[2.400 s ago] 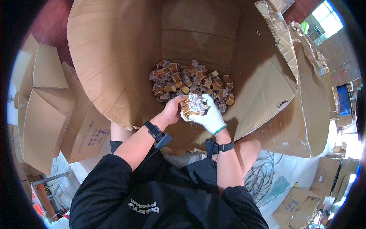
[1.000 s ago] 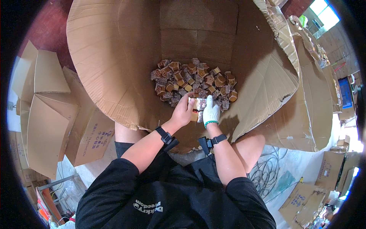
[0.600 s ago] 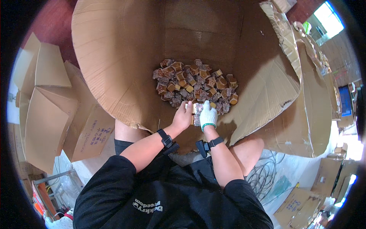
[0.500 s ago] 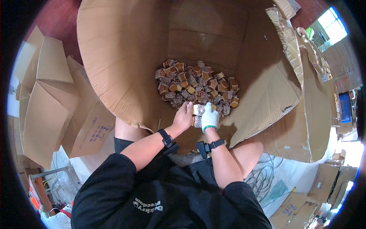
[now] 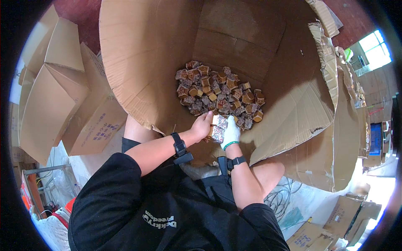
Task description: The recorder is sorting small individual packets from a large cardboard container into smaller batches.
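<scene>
Left hand: the bare left hand (image 5: 202, 125) reaches over the near rim of the big cardboard box (image 5: 142, 62), fingers curled shut against the left side of a small wrapped block (image 5: 217, 129). A black band sits on that wrist.

Right hand: the right hand (image 5: 230, 131), in a white glove with a green cuff, closes its fingers on the right side of the same block. A black band circles this wrist too.

Held block: a small packet in speckled, shiny wrapping, pinched between both hands. It hangs just inside the box's near edge, at about 6 o'clock from the pile, close to it but not visibly resting on it.

Pile: a heap of small brown and tan blocks (image 5: 217, 94) lies on the box floor, a little above the middle of the view. The pieces lie loose and jumbled, not in rows.

Progress: judging by the heap, many blocks are already in the box, while only its floor is covered and the tall walls stand bare above. The box looks far from full. Whether the held block is going in or coming out cannot be told.

Surroundings: flattened and folded cartons (image 5: 54, 92) lean at 9 o'clock. More small cartons (image 5: 335, 221) lie on the floor at 4 o'clock, beside a tangle of cables (image 5: 284, 198).
</scene>
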Available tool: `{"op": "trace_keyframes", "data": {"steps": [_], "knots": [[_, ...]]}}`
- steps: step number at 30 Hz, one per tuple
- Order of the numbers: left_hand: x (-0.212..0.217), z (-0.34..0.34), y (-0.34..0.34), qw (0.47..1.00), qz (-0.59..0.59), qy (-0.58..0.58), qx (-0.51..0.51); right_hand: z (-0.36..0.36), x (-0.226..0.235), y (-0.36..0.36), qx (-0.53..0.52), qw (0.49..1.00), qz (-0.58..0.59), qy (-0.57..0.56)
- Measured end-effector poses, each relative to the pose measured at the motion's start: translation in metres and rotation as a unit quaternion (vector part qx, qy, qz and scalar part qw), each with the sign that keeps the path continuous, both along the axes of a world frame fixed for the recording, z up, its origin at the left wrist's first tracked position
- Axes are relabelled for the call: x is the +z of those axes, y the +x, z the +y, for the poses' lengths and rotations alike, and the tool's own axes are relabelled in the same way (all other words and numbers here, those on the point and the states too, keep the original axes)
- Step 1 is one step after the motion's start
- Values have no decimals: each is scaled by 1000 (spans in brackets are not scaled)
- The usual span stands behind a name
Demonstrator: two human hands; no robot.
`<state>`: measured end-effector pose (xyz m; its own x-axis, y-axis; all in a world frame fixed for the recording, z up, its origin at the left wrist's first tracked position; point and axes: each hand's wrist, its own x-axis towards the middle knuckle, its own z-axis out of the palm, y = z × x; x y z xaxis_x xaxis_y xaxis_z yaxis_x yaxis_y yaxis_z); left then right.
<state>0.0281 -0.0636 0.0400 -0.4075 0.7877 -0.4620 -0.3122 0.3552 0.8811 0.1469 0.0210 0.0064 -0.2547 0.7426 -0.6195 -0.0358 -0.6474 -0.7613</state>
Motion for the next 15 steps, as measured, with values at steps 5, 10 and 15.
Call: {"op": "trace_keyframes", "data": {"steps": [5, 10, 15], "knots": [[36, 8, 6, 939, -336, 17, -73, 36, -2, 29, -26, 939, 331, -85], [22, 20, -2, 938, -328, 60, 96, 41, 50, 25, 83, 858, -280, 422], [-2, 21, -1, 882, -454, 122, -30, 3, 92, 19, 291, 836, -103, 454]]}}
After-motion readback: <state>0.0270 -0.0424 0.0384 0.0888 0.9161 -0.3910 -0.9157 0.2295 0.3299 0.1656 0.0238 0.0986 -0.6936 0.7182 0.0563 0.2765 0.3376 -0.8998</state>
